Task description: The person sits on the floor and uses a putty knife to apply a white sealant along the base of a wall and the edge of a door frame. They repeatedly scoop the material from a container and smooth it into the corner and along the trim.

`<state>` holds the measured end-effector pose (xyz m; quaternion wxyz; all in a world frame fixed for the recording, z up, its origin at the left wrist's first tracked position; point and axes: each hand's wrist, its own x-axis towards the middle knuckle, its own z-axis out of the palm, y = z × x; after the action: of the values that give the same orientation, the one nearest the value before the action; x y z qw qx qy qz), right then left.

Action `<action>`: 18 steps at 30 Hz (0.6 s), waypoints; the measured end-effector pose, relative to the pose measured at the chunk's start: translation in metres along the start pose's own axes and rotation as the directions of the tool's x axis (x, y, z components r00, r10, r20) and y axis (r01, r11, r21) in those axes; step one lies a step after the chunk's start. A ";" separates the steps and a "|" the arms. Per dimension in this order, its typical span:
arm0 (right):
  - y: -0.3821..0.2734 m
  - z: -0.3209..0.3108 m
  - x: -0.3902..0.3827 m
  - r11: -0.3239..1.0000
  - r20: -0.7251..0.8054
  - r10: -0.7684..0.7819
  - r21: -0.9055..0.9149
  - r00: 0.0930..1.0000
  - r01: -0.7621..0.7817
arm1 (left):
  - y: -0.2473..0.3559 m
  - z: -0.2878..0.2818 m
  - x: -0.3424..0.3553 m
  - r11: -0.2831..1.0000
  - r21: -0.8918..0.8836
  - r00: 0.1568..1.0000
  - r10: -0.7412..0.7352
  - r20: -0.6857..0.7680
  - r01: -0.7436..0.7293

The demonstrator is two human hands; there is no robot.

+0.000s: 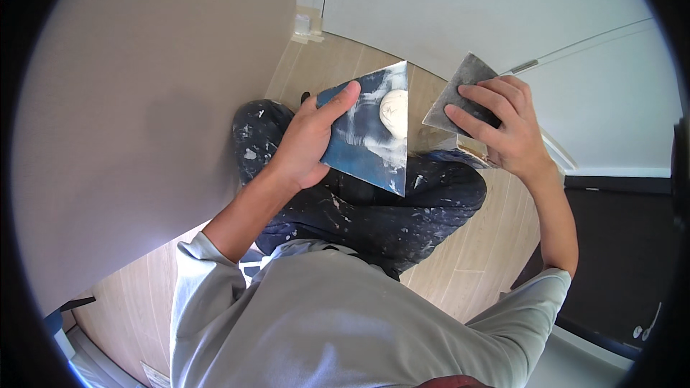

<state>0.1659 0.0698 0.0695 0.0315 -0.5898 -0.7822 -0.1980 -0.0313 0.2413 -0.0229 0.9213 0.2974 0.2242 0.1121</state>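
Thumb of the left hand (309, 140) is lying over the upper face of a blue plate (345, 151), that hand gripping the plate's left edge with its fingers hiding underneath. White paste (393, 114) is sitting in a mound on the plate, right of the thumb. Farther right, apart from the plate, the right hand (499, 115) is holding a grey blade (474, 72), its fingers bending over the face. Below both hands, spattered trousers (345, 219) are covering folded legs; left of the left hand, a wall (151, 86) is rising.
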 end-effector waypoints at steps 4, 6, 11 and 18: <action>-0.004 -0.019 0.012 0.997 0.056 -0.067 -0.031 0.996 0.069 | 0.006 0.003 0.005 0.996 0.082 0.999 0.025 -0.034 -0.022; -0.006 -0.026 0.019 0.995 0.082 -0.091 -0.027 0.993 0.093 | 0.008 0.005 0.006 0.994 0.105 0.999 0.025 -0.023 -0.023; -0.001 -0.027 0.026 0.991 0.099 -0.130 -0.010 0.987 0.132 | 0.014 0.008 0.006 0.988 0.151 0.999 0.015 0.029 -0.019; -0.002 -0.015 0.031 0.987 0.117 -0.154 0.054 0.981 0.148 | 0.015 0.006 0.007 0.987 0.160 0.999 0.001 0.043 -0.008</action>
<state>0.1517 0.0922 0.0919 -0.0175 -0.5387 -0.8295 -0.1461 -0.0236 0.2530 -0.0124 0.8986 0.3734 0.2123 0.0894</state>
